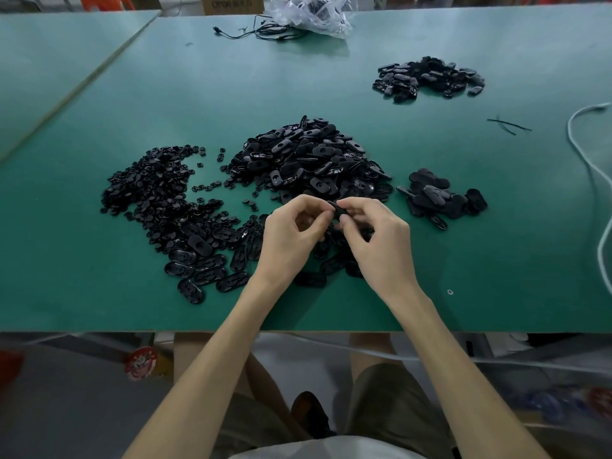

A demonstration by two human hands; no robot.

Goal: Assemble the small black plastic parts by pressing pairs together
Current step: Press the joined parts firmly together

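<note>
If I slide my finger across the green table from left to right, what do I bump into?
Heap of small round black parts → big heap of oval black parts → little heap of oval black parts → white cable.

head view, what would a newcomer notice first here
A big heap of oval black parts fills the middle of the green table, small round pieces spread to its left. In front of it, the left hand and right hand pinch one black part between them.
</note>
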